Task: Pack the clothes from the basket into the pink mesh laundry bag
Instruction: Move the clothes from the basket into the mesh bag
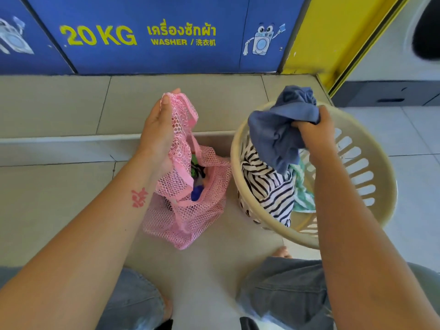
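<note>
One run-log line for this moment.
left hand: holds pink mesh bag rim up | right hand: grips blue garment over basket | in basket: striped garment, green cloth

Two grips show, the left grip (157,132) at centre left and the right grip (314,132) at centre right, each holding one thing. One pink mesh bag (190,210) stands at the centre, and one cream basket (295,235) is to its right. Three garments are at the basket: one blue garment (278,132), one striped garment (269,189) and one pale green garment (302,189). The pieces inside the bag cannot be counted. Along the top, the blue panel (166,58) carries two cartoon washers (262,40).
</note>
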Demonstrator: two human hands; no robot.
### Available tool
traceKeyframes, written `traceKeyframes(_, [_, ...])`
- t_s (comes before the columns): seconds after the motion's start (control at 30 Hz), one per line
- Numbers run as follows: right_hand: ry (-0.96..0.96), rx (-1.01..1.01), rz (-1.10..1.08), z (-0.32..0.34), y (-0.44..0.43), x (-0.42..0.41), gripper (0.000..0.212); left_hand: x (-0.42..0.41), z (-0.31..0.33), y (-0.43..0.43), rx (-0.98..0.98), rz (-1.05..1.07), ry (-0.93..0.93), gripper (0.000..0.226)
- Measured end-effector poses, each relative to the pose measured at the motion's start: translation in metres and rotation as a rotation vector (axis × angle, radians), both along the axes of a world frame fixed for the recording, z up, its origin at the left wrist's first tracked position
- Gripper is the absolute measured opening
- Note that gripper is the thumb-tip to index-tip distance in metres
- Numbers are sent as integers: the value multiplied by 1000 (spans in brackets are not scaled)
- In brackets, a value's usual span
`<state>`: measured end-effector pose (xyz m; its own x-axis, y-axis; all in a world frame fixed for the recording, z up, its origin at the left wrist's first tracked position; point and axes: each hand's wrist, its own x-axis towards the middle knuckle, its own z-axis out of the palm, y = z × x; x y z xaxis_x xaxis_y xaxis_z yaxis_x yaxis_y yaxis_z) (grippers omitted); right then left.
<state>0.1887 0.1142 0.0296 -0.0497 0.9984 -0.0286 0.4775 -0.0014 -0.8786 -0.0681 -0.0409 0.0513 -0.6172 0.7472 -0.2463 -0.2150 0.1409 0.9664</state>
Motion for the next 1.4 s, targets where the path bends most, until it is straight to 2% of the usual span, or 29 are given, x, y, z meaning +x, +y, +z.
traceKeyframes(0.2, [425,-158,222,56,-23,-64,49,-28,18,-21,-7,74,-69,29])
traceKeyframes(0.27, [533,-296,303,56,-34,-87,45,-36,21,-25,-2,105,-78,31])
traceKeyframes(0.4, [566,-601,439,27,-66,-126,29,-47,22,-31,3,124,-88,33])
traceKeyframes(0.5, [531,-785,378,-15,-90,-151,32,-53,19,-34,-4,70,-80,35])
traceKeyframes(0.57, [376,-651,313,-49,-105,-167,35,-57,15,-36,-28,27,-71,35])
traceKeyframes(0.63, [42,-357,321,-72,-122,-180,25,-59,14,-38,-42,-6,-64,36])
traceKeyframes(0.67, [-113,-219,359,-79,-130,-185,24,-61,13,-39,-53,-18,-63,37])
traceKeyframes(0.73, [-270,-76,542,-90,-138,-195,39,-65,12,-40,-79,-43,-51,38])
traceKeyframes(0.83, [-336,-7,886,-95,-143,-204,55,-69,13,-42,-102,-69,-36,39])
traceKeyframes(0.93, [-449,110,1128,-103,-147,-211,45,-66,17,-43,-103,-195,-38,40])
traceKeyframes(1.0, [-618,202,1166,-111,-146,-217,48,-63,21,-44,-110,-295,-25,39])
traceKeyframes(1.07, [-901,172,1188,-124,-143,-218,51,-65,24,-47,-111,-372,-15,37])
traceKeyframes(1.13, [-1053,129,1179,-139,-140,-215,52,-72,25,-49,-96,-376,-39,37])
traceKeyframes(1.3, [-1120,11,907,-149,-132,-209,53,-93,22,-56,-169,-219,-86,38])
traceKeyframes(1.37, [-1021,31,883,-150,-131,-211,58,-98,18,-57,-191,-154,-99,38])
traceKeyframes(1.4, [-911,38,885,-149,-131,-211,60,-98,16,-57,-194,-128,-104,38])
